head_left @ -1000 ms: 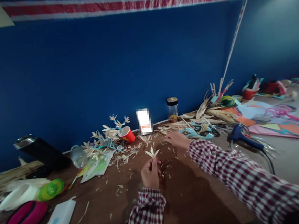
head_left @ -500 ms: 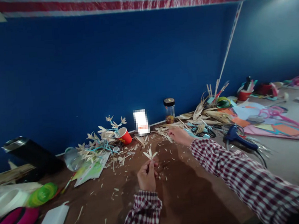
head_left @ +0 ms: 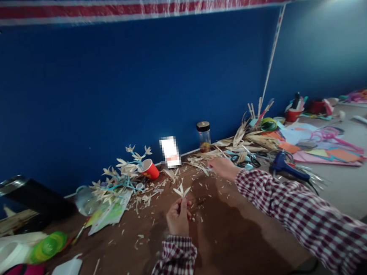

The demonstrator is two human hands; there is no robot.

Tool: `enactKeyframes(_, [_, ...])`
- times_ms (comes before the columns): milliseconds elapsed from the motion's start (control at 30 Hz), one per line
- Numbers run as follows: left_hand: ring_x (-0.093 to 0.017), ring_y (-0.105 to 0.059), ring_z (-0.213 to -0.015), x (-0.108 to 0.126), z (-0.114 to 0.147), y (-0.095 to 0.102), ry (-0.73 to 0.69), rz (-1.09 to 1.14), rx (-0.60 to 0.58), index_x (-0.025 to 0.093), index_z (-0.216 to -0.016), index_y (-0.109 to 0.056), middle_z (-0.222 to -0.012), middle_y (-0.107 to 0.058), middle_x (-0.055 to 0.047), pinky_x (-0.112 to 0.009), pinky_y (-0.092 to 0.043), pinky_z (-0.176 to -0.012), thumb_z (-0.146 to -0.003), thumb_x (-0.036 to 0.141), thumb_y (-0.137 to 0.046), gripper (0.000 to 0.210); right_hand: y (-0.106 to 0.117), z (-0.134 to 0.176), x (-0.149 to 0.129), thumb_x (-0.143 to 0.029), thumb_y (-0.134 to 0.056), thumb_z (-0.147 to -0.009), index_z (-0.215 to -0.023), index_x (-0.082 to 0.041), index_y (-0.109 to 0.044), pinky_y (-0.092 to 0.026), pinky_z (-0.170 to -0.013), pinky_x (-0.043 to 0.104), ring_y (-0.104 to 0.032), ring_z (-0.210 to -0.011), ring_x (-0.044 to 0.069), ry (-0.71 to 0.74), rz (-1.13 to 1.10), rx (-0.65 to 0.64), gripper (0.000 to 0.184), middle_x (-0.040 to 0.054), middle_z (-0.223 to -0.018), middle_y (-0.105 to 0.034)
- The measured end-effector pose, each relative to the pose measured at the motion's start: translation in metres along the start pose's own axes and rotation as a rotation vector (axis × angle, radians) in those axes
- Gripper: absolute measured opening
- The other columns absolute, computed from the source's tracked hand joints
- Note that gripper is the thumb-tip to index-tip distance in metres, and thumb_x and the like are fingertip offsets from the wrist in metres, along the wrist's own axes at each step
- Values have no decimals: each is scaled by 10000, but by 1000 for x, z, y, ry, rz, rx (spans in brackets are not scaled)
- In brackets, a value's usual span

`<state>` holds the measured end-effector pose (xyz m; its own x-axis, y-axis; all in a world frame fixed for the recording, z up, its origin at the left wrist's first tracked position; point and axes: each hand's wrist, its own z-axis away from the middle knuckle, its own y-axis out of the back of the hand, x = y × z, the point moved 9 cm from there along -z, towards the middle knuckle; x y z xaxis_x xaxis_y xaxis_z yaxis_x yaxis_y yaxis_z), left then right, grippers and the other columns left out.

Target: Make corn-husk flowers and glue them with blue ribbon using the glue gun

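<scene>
My left hand [head_left: 177, 218] pinches the base of a small flower made of pale dried corn-husk petals [head_left: 182, 190], which point up and fan out above the thumb. My right hand [head_left: 223, 168] is stretched forward to the husk scraps [head_left: 198, 164] at the back of the table. Its fingers are curled together, and whatever they hold is hidden or too small to name. Just right of that hand lie scissors [head_left: 253, 162] and a heap of dried corn husks [head_left: 250, 138].
A red paper cup [head_left: 151, 169] lies tipped beside husk flowers on blue stems [head_left: 123, 174]. Behind stand a blurred white screen [head_left: 170, 152] and a black-lidded jar [head_left: 204, 136]. To the right are a blue glue gun [head_left: 286, 167] and coloured paper [head_left: 334, 153]; a dark bottle [head_left: 37, 195] leans left.
The whole view has shifted slightly left. My right hand has moved a little rightward against the table, near the scissors. My left hand keeps holding the husk flower.
</scene>
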<state>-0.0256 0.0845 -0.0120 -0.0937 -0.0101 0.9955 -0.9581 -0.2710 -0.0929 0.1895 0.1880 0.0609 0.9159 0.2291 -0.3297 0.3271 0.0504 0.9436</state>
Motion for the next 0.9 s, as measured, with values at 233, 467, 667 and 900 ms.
enactKeyframes(233, [-48, -412, -346, 4, 0, 1, -29, -24, 3, 126, -745, -624, -611, -621, -11, -169, -313, -328, -676, 429, -589, 313, -4, 4, -5, -171, -448, -774, -817, -190, -623, -351, -617, 230, -552, -738, 163, 47, 136, -59, 181, 44, -813, -638])
enactKeyframes(467, [-41, -408, -351, 1, 1, 2, -16, -26, 2, 129, -743, -624, -622, -623, -12, -166, -318, -335, -682, 432, -578, 313, -23, 14, -48, -196, -473, -794, -850, -178, -613, -383, -648, 250, -570, -803, 195, 191, 216, -128, 152, 70, -857, -640])
enactKeyframes(667, [-46, -425, -350, 5, 2, 0, 24, -20, 9, 121, -756, -612, -612, -624, -17, -164, -327, -327, -659, 437, -595, 331, -42, 24, -71, -114, -472, -806, -940, -127, -572, -415, -749, 352, -548, -917, 235, 263, 254, -174, 168, 108, -942, -614])
enactKeyframes(900, [-40, -408, -352, 4, 3, 2, 4, 25, 23, 121, -798, -619, -607, -605, -3, -166, -332, -332, -671, 423, -589, 330, -50, 10, -60, -297, -496, -838, -1027, -134, -525, -474, -737, 356, -563, -855, 161, 197, 166, -236, 251, 52, -1010, -559])
